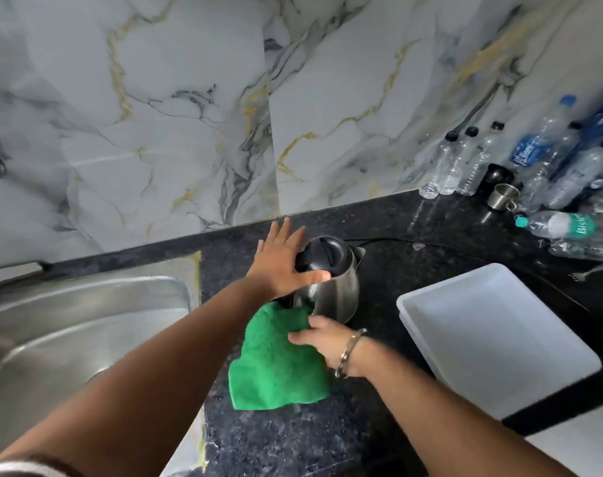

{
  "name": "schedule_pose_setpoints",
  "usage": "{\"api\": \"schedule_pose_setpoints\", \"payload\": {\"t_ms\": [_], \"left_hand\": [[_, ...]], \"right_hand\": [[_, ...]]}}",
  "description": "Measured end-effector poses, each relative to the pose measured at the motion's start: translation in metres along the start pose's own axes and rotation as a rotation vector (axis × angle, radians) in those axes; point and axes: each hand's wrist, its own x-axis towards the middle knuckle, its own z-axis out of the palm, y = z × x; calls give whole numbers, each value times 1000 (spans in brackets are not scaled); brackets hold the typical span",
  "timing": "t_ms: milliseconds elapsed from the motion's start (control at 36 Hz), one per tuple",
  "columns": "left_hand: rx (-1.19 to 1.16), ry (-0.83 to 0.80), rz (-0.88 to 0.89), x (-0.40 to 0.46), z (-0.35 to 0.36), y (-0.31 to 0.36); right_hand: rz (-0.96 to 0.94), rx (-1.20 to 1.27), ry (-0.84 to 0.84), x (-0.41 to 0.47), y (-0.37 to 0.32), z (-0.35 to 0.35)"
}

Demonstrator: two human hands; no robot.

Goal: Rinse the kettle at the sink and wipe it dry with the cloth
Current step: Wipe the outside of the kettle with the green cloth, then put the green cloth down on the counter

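2 hands (279, 266) (322, 339), 1 cloth (276, 366), 1 kettle (331, 287)

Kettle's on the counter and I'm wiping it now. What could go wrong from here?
The left hand only rests open against the kettle, so a firm push from the cloth in the right hand might tip or slide it. The cord behind the kettle could snag.

Both forearms are bare. The right wrist carries a thin silver metal bangle (350, 352), just behind the right hand (322, 339). At the near left edge shows a sleeve (21, 468), dark with a pale band.
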Motion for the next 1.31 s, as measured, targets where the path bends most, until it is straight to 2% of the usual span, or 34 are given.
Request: {"api": "schedule_pose_setpoints", "payload": {"t_ms": [56,111,167,194,250,333,389,472,528,611,722,833,944,1083,1222,1306], "left_hand": [[-52,66,91,-8,-8,6],[-173,190,282,-23,-16,17],[-344,174,452,-38,-21,33],[-448,67,492,-45,-23,43],[-617,-255,478,-53,-22,65],[-671,-599,392,-55,-8,90],[-629,-700,366,-51,5,102],[-678,-724,341,-40,28,113],[-798,-703,284,-30,41,121],[-974,-608,162,-15,63,137],[-1296,-532,-72,7,104,158],[-1456,-517,-221,27,143,183],[-1395,-499,-295,42,165,206],[-1318,-614,-295,53,170,206],[-993,-491,-364,65,167,203],[-829,-490,-406,70,166,207]], "right_hand": [[10,15,-118,-20,-7,-21],[12,-84,-280,-42,-16,-44],[21,-220,-409,-64,-28,-65],[26,-306,-451,-74,-35,-75],[44,-501,-471,-92,-51,-93],[77,-704,-517,-119,-76,-121],[91,-787,-516,-131,-85,-145],[140,-845,-427,-146,-89,-195],[166,-765,-295,-151,-79,-235],[136,-431,-92,-148,-46,-296],[4,-7,11,-130,2,-360],[-30,300,52,-104,45,-398],[-23,310,72,-88,75,-416],[-46,209,69,-86,96,-443],[-78,-221,109,-82,92,-449],[-93,-463,135,-72,87,-448]]}}
